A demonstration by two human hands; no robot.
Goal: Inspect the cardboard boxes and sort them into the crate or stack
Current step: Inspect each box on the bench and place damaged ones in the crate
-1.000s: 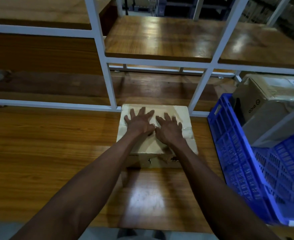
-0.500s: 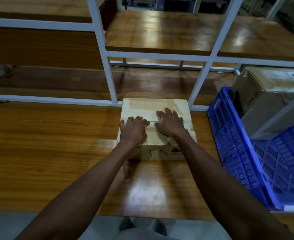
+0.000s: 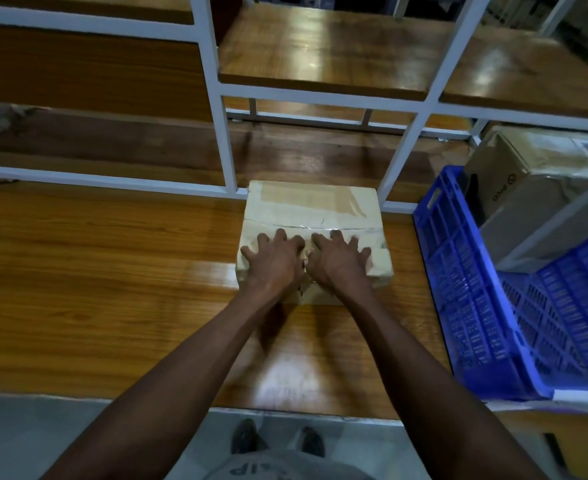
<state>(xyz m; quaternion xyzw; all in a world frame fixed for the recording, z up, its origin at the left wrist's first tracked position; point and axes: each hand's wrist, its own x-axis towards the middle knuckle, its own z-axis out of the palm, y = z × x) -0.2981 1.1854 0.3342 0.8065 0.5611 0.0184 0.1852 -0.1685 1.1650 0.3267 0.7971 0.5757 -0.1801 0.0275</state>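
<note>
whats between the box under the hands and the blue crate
In the head view, only a bare strip of the wooden table separates the cardboard box from the blue crate; nothing lies on it.

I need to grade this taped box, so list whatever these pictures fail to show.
Head view only:
- Cardboard box: the near part of its top is covered by the left hand and right hand; its near side is mostly behind the wrists.
- Blue crate: cut off by the right edge.
- Label on the box in the crate: blurred, unreadable.
</note>
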